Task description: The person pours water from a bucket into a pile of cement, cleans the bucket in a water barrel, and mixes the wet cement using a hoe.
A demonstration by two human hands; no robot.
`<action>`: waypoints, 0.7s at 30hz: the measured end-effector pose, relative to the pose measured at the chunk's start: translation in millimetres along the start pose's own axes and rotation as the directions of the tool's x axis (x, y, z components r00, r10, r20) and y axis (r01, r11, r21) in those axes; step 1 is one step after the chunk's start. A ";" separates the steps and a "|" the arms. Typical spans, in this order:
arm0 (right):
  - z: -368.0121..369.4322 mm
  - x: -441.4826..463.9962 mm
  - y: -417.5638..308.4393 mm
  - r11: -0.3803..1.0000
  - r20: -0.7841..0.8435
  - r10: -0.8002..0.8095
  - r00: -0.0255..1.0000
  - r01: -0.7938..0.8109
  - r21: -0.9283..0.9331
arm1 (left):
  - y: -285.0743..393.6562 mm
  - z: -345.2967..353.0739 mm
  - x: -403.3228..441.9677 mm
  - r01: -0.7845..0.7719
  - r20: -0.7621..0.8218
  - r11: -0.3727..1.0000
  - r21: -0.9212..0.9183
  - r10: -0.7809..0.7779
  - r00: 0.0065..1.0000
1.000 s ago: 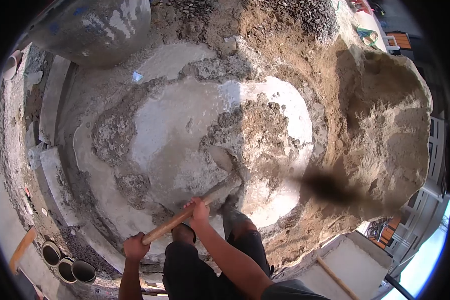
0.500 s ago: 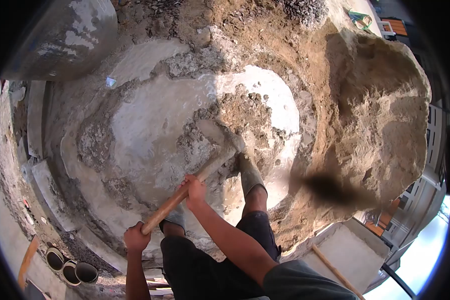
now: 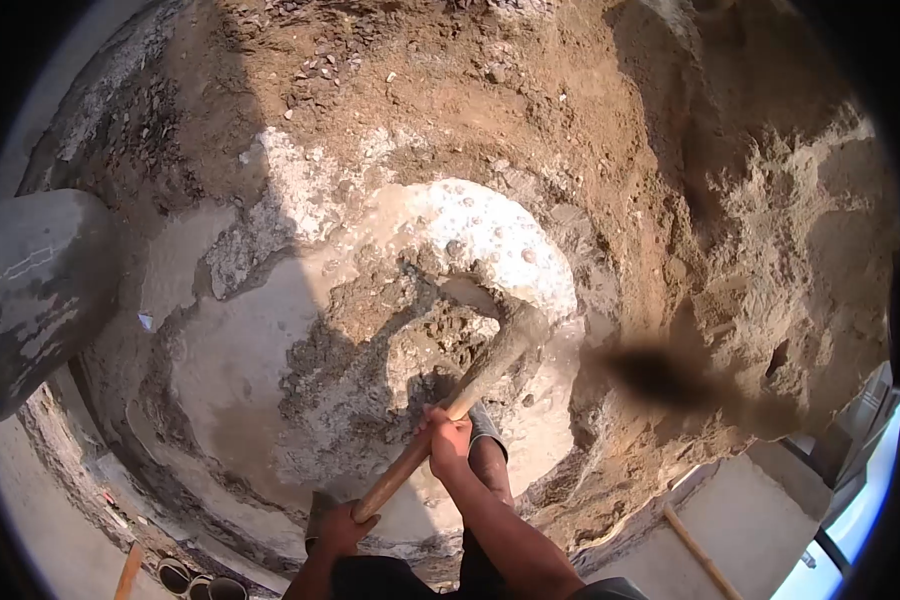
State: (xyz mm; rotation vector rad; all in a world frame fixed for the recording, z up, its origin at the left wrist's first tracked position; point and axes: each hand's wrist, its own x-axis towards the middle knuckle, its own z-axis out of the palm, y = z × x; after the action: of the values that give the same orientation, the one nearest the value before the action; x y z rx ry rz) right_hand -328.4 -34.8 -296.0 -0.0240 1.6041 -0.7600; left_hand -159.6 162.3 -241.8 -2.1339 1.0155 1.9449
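A long wooden-handled hoe [image 3: 410,460] slants across my front, its mud-coated head [image 3: 525,325] at the far end, low over wet grey mortar [image 3: 340,400]. My left hand [image 3: 346,527] is wrapped round the butt end of the handle. Higher up, about mid-shaft, my right hand [image 3: 450,440] is closed on the same handle. The hoe's blade is partly hidden in the lumpy mix. Watery grey slurry [image 3: 230,370] surrounds the mound. A boot [image 3: 485,430] on my foot stands in the mix beside the handle.
A large grey mortar-streaked drum [image 3: 40,290] stands at the left. Brown sand [image 3: 770,250] is heaped at the right, with gravel [image 3: 320,70] at the back. A wooden pole [image 3: 700,550] lies lower right, and several round containers [image 3: 200,585] sit lower left. A dark blur covers part of the right side.
The view has shifted, with the drum lower at the left. My hands and the hoe are farther right in view. More lumpy mortar now lies across the middle of the slurry.
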 end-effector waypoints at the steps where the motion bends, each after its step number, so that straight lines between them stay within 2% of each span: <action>1: -6.5 21.7 -34.7 0.999 0.005 -0.043 0.999 0.043 0.016 | 26.9 11.1 28.6 -0.073 0.022 0.997 -0.035 0.074 0.997; 2: -6.3 40.3 -74.7 0.996 0.022 -0.086 0.996 0.086 0.028 | 51.7 22.7 57.3 -0.143 0.030 0.987 -0.078 0.146 0.989; 4: 11.2 75.4 -158.3 0.958 0.041 -0.258 0.965 0.261 -0.115 | 114.9 27.8 115.2 -0.250 0.023 0.946 -0.204 0.260 0.965; 5: 29.8 82.9 -205.5 0.945 0.064 -0.266 0.962 0.274 -0.181 | 151.3 25.5 138.5 -0.278 -0.028 0.942 -0.188 0.277 0.960; 6: 41.1 105.5 -240.0 0.940 0.112 -0.307 0.945 0.319 -0.120 | 190.9 19.8 162.9 -0.304 -0.083 0.937 -0.174 0.293 0.952; 7: 55.0 124.6 -271.2 0.913 0.183 -0.399 0.899 0.408 -0.017 | 226.0 8.6 184.6 -0.366 -0.170 0.916 -0.167 0.339 0.925; 8: 85.7 123.7 -311.0 0.886 0.229 -0.445 0.866 0.463 -0.026 | 260.6 -6.6 207.0 -0.428 -0.258 0.891 -0.150 0.383 0.887; 9: 107.3 139.3 -343.7 0.846 0.326 -0.484 0.812 0.530 -0.065 | 294.7 -24.3 227.9 -0.504 -0.322 0.788 -0.354 0.403 0.856; 10: 131.5 153.5 -368.6 0.777 0.383 -0.561 0.734 0.627 -0.065 | 326.3 -41.8 243.4 -0.553 -0.409 0.786 -0.276 0.425 0.808; 12: 181.9 174.7 -393.8 0.712 0.388 -0.624 0.679 0.698 -0.076 | 377.8 -74.5 271.1 -0.593 -0.417 0.742 -0.313 0.454 0.787; 14: 212.9 218.8 -395.5 0.620 0.407 -0.623 0.668 0.739 -0.265 | 414.5 -99.6 279.6 -0.495 -0.350 0.766 -0.409 0.370 0.861; 16: 230.8 259.5 -381.3 0.584 0.405 -0.552 0.729 0.685 -0.436 | 420.6 -94.4 280.7 -0.342 -0.267 0.771 -0.537 0.229 0.936; 18: 224.8 293.4 -337.7 0.587 0.355 -0.304 0.884 0.468 -0.661 | 394.2 -64.6 276.6 -0.136 -0.165 0.716 -0.685 0.029 0.986; 19: 226.4 281.2 -327.0 0.608 0.330 -0.307 0.892 0.451 -0.654 | 368.0 -56.4 272.5 -0.240 -0.269 0.742 -0.625 0.085 0.960; 21: 209.6 260.8 -314.9 0.645 0.291 -0.282 0.914 0.405 -0.648 | 362.8 -51.9 235.7 -0.177 -0.191 0.693 -0.699 0.058 0.980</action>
State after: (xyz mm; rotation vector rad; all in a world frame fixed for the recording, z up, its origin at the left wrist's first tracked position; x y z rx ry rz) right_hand -321.8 -488.1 -370.5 -0.9594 1.6590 -0.3670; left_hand -307.5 -241.2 -314.5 -2.6784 0.4170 2.5887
